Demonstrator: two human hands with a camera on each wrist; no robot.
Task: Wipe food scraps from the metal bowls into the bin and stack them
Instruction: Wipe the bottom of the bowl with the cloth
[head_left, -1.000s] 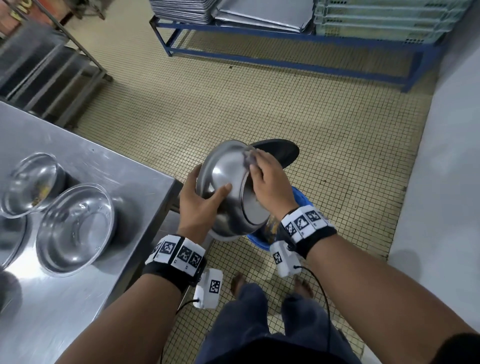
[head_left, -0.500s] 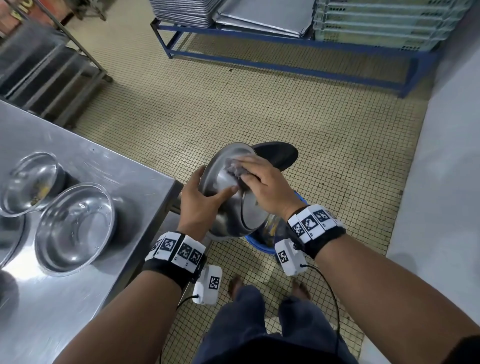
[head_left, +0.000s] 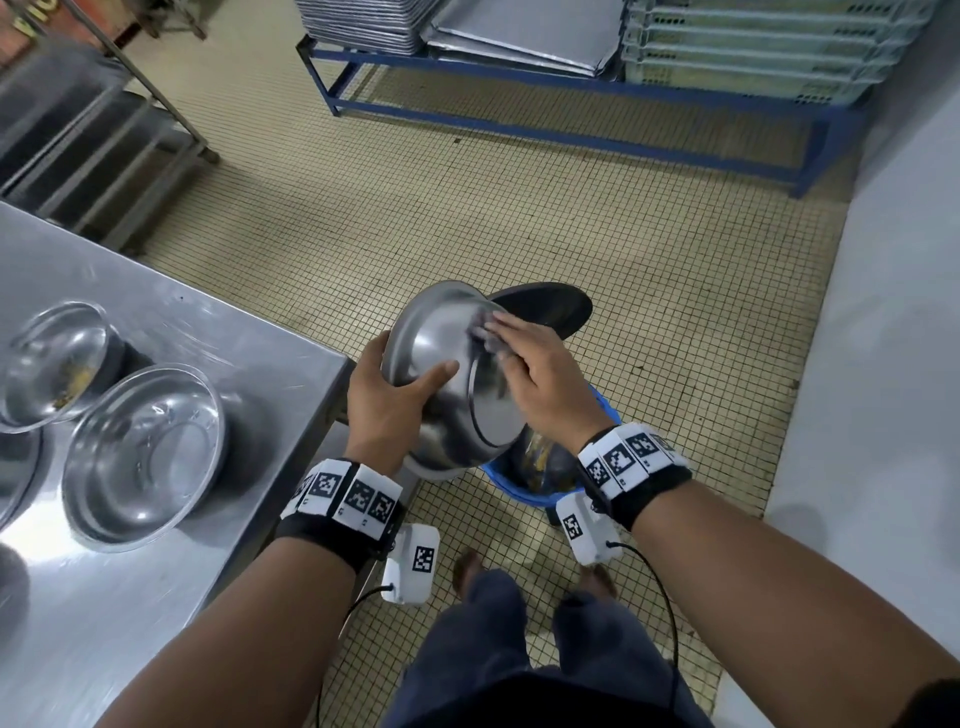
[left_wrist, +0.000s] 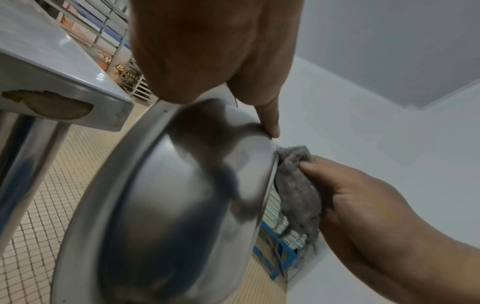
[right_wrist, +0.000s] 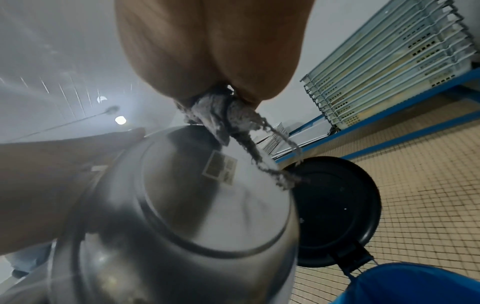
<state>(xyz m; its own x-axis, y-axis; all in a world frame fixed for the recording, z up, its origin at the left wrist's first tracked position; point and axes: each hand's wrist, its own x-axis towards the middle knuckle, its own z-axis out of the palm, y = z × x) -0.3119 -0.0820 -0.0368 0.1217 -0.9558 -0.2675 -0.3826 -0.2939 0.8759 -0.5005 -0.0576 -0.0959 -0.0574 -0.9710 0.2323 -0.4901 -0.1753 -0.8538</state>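
Bowl (head_left: 447, 364) gripped by left hand (head_left: 387, 400), right hand (head_left: 540, 379) pinching cloth (left_wrist: 296, 189).

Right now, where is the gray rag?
In the head view the gray rag is under the right hand, pressed against the far rim of the tilted metal bowl that the left hand holds over the blue bin.

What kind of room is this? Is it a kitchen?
Probably a big canteen or restaurant kitchen: a steel table with metal bowls, stacked baking trays and crates on a blue rack, and a tiled floor.
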